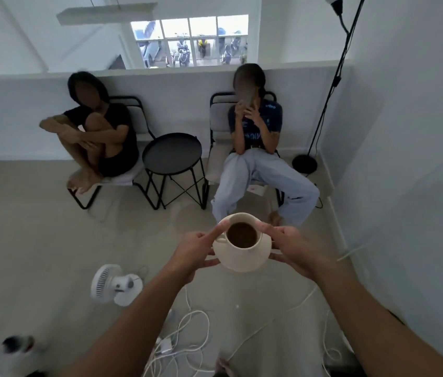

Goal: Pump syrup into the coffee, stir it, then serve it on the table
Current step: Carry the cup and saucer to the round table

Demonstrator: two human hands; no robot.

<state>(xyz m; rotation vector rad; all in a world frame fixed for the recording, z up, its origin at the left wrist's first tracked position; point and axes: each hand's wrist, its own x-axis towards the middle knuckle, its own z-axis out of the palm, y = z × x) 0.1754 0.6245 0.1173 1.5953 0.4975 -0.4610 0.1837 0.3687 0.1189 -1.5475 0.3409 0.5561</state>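
A cream ceramic cup point(242, 254) filled with dark coffee point(242, 235) is carried at chest height over the floor. My left hand point(197, 248) grips it from the left by the handle, one finger lying along the rim. My right hand point(293, 247) clasps its right side. Ahead stands a small round black side table point(172, 153) with thin metal legs, its top bare, between two chairs. No syrup bottle or stirrer can be seen.
Two people sit on chairs point(216, 126) either side of the side table, one's legs point(266, 186) stretched toward me. A white fan point(115, 284) and tangled white cables point(187, 336) lie on the floor below. A black lamp stand point(306, 161) occupies the right corner by the wall.
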